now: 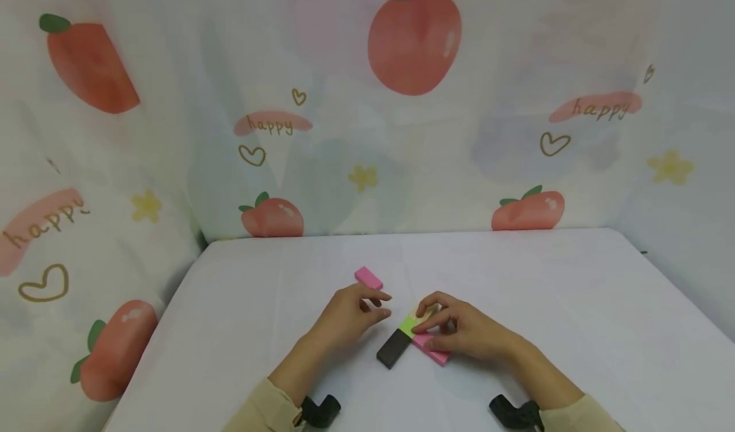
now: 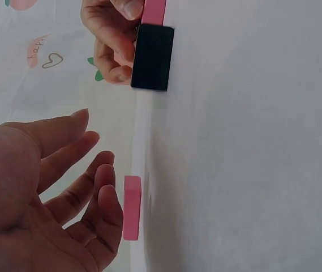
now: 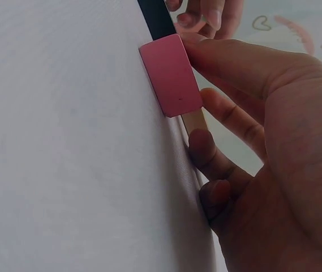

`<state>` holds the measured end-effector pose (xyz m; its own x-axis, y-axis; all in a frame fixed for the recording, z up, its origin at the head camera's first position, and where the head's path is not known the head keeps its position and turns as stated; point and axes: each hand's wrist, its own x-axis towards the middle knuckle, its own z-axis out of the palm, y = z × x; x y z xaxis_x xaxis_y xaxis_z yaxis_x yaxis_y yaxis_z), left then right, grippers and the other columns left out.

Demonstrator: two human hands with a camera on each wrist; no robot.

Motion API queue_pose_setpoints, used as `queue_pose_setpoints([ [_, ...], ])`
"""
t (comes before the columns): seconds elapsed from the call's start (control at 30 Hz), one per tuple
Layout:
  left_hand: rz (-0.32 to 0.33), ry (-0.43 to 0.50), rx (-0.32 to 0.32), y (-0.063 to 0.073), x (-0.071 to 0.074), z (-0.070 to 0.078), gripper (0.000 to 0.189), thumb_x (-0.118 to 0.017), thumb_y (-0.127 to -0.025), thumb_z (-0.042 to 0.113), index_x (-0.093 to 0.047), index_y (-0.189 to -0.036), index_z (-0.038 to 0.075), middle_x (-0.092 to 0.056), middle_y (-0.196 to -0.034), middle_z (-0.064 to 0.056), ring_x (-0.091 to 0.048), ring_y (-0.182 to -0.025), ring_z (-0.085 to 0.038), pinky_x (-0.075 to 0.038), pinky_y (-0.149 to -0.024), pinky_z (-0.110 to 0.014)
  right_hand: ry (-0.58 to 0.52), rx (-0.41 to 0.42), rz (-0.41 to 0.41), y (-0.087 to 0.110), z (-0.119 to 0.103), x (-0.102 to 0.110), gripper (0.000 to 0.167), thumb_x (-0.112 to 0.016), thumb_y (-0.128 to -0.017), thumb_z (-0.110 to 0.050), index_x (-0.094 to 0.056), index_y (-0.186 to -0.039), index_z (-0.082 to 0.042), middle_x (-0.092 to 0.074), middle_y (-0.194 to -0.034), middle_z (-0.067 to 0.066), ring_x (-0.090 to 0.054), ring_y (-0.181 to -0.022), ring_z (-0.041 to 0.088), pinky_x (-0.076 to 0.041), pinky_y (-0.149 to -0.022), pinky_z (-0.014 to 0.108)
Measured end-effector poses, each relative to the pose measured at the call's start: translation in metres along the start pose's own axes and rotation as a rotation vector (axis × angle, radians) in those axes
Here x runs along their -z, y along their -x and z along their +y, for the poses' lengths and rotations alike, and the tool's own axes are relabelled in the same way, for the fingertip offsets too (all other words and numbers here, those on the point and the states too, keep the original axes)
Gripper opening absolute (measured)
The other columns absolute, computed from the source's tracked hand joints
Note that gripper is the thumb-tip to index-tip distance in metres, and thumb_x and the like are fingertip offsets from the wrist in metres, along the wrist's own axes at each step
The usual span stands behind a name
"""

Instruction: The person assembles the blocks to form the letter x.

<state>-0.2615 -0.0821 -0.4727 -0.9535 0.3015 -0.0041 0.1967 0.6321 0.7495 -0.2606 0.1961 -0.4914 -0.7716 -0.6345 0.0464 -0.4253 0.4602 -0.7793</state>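
Note:
In the head view my right hand (image 1: 471,330) bends over a small group of flat blocks, its thumb at the pink block (image 1: 436,354) and its fingertips over a pale wood-toned block (image 1: 423,318). A light green block (image 1: 407,325) shows between the pale one and a black block (image 1: 393,349), the three lying in a slanting line. The pink block juts off sideways from this line; in the right wrist view its broad face (image 3: 171,76) is turned to the camera. My left hand (image 1: 348,314) hovers with loosely bent fingers, nothing between them. Just beyond it lies another pink block (image 1: 369,277).
A white cloth covers the table (image 1: 258,304). Behind and to the left stands a fabric backdrop (image 1: 425,145) printed with fruit, hearts and the word "happy". Dark wrist cameras (image 1: 321,411) sit at both beige sleeves (image 1: 261,409).

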Motion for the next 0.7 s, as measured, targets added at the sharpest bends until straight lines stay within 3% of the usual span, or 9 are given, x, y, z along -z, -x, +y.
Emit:
queue_pose_setpoints([
  [0.23,0.030,0.023,0.023,-0.004,0.001,-0.008,0.027,-0.079,-0.093,0.030,-0.078,-0.119,0.023,-0.068,-0.103,0.006,-0.061,-0.091,-0.012,-0.051,-0.074,-0.028,-0.018,0.010,-0.003,0.001,0.002,-0.004,0.022,-0.081,-0.091,-0.027,-0.081,-0.112,-0.029,-0.059,-0.127,-0.003,-0.056,-0.104,0.016,-0.047,-0.081,0.026],
  [0.7,0.060,0.031,0.016,-0.014,0.008,-0.010,0.026,-0.079,-0.093,0.027,-0.078,-0.118,0.021,-0.070,-0.106,0.004,-0.062,-0.094,-0.013,-0.053,-0.074,-0.030,-0.001,0.004,0.010,0.000,0.003,-0.001,0.022,-0.081,-0.090,-0.028,-0.081,-0.112,-0.032,-0.058,-0.128,-0.005,-0.056,-0.103,0.016,-0.047,-0.080,0.025],
])
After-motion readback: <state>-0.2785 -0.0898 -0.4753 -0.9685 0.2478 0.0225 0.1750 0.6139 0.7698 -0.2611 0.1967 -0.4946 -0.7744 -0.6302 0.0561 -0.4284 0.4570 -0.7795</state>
